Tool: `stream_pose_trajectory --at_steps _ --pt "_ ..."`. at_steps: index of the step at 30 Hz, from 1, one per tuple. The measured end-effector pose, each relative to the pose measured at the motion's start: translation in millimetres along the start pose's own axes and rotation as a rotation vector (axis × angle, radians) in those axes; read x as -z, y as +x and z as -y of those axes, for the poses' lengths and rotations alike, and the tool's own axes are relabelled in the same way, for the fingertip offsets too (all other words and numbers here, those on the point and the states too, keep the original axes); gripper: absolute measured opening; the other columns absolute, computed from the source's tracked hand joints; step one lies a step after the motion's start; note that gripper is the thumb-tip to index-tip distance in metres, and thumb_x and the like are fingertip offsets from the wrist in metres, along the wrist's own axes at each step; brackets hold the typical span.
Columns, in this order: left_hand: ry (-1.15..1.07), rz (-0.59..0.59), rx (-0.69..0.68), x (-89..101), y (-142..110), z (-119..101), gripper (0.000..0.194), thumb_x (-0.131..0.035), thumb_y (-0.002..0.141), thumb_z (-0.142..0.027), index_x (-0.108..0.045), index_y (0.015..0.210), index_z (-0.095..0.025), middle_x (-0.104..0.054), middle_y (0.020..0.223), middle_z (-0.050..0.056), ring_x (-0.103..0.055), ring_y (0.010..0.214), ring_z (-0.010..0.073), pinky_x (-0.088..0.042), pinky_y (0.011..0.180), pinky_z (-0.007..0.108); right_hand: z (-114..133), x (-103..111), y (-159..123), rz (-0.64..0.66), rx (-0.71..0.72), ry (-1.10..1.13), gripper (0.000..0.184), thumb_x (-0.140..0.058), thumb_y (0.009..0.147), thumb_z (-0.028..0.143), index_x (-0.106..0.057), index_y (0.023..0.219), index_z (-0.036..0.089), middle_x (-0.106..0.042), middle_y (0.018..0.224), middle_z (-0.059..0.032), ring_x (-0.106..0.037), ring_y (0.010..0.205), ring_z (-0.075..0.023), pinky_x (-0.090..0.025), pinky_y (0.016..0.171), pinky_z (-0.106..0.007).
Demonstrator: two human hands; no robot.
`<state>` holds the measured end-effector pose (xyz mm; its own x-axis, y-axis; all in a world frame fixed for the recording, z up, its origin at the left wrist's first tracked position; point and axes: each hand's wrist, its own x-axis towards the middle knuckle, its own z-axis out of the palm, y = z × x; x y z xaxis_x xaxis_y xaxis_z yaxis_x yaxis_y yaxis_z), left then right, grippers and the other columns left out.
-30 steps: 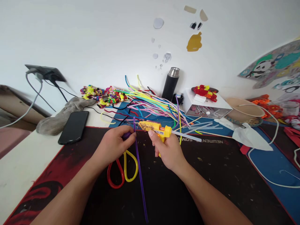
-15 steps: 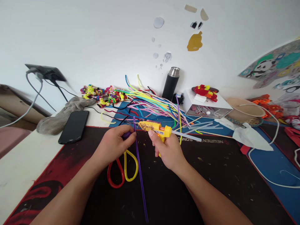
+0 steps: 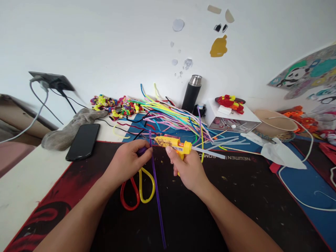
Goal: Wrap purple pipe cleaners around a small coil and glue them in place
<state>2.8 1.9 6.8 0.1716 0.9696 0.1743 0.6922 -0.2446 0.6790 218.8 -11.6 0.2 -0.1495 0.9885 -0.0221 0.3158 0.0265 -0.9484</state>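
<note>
A straight, thin purple stem [image 3: 158, 196], fuzzy-looking along its edges, runs from the near part of the smooth black mat [image 3: 210, 217] up to the left hand [image 3: 131, 157]. Beyond its near end lie a glossy red loop [image 3: 122, 196] and a yellow loop [image 3: 153, 190], both teardrop-shaped, their narrow ends passing under that hand. The left thumb and forefinger are clamped on the stem close to its far tip, with a rounded purple piece [image 3: 141, 151] tucked beside them. The right hand [image 3: 189, 168] has its fingers wrapped around the grip of a yellow plastic glue gun [image 3: 168, 141], its barrel blotched with brown residue. The nozzle points at the stem's upper part; whether they touch, I cannot tell. A translucent glue stick [image 3: 210, 152] juts from the gun's rear. Farther back spreads a tangle of thin, multicoloured stems [image 3: 168, 115], then a matte black cylindrical bottle [image 3: 191, 94] with a shiny metal top, before the plain white wall [image 3: 105, 35].
</note>
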Motion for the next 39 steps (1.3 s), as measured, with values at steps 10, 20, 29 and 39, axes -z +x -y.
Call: stream_pose_trajectory --at_steps 10,20,29,39 --pt "0.000 -0.020 -0.005 0.1 0.3 -2.2 0.028 -0.058 0.093 -0.042 -0.063 0.073 -0.023 -0.060 0.064 -0.004 -0.052 0.061 0.0161 -0.038 0.062 0.029 0.6 -0.1 0.4 0.005 -0.003 0.003 0.059 -0.058 0.098 0.075 -0.054 0.068 0.024 -0.053 0.053 0.0028 -0.056 0.041 -0.0144 -0.042 0.043 -0.026" --pt "-0.013 -0.023 -0.003 1.0 0.2 -3.2 0.027 -0.059 0.093 -0.042 -0.064 0.074 -0.023 -0.059 0.065 -0.004 -0.053 0.062 0.0159 -0.039 0.062 0.029 -1.6 -0.3 0.9 0.005 -0.003 -0.023 0.057 -0.056 0.101 0.071 -0.054 0.067 0.024 -0.053 0.048 0.0028 -0.057 0.041 -0.0155 -0.043 0.045 -0.027" --pt "0.008 -0.017 -0.006 -0.3 -0.3 0.9 0.027 -0.060 0.095 -0.041 -0.066 0.077 -0.023 -0.063 0.068 -0.003 -0.055 0.064 0.0167 -0.040 0.064 0.029 -9.2 -1.7 3.2 -0.009 0.013 -0.065 0.054 -0.057 0.102 0.069 -0.058 0.070 0.025 -0.054 0.048 0.0028 -0.058 0.043 -0.0177 -0.044 0.049 -0.029" --pt "-0.216 -0.208 0.123 28.3 -0.7 1.9 0.026 -0.065 0.094 -0.044 -0.069 0.078 -0.024 -0.063 0.068 -0.003 -0.053 0.063 0.0170 -0.041 0.061 0.029 -9.8 3.3 9.0 -0.036 0.210 -0.425 0.034 -0.060 0.106 0.053 -0.075 0.096 0.025 -0.078 0.085 -0.0057 -0.074 0.079 -0.0254 -0.048 0.068 -0.032"
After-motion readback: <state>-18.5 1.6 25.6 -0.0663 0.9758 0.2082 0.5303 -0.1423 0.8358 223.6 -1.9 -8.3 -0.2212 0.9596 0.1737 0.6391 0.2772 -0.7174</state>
